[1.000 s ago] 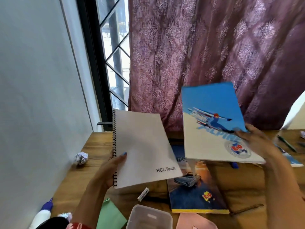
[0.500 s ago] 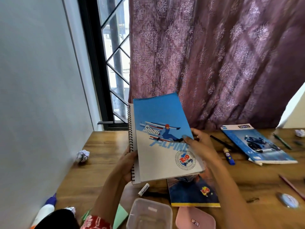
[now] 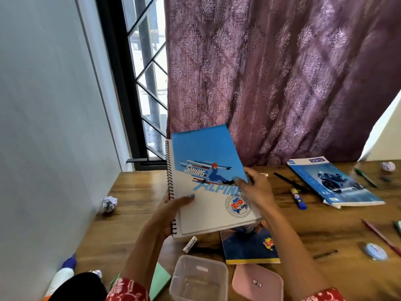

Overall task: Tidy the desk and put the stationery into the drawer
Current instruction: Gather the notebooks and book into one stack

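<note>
Blue skiing notebook (image 3: 213, 181), tilted upright, spine apparently leftward, gripped by left hand (image 3: 173, 211) and right hand (image 3: 255, 190).

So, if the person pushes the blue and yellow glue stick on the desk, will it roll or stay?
The glue stick looks round and lies on its side on the smooth wooden desk, so a sideways push would probably roll it. Nothing touches it, so nothing would stop it soon. It seems small and likely light.

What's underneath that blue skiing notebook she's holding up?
A white spiral notebook lies stacked beneath the skiing notebook; only its wire binding and edge show. Its cover is hidden. Lower, another notebook lies on the desk.
</note>
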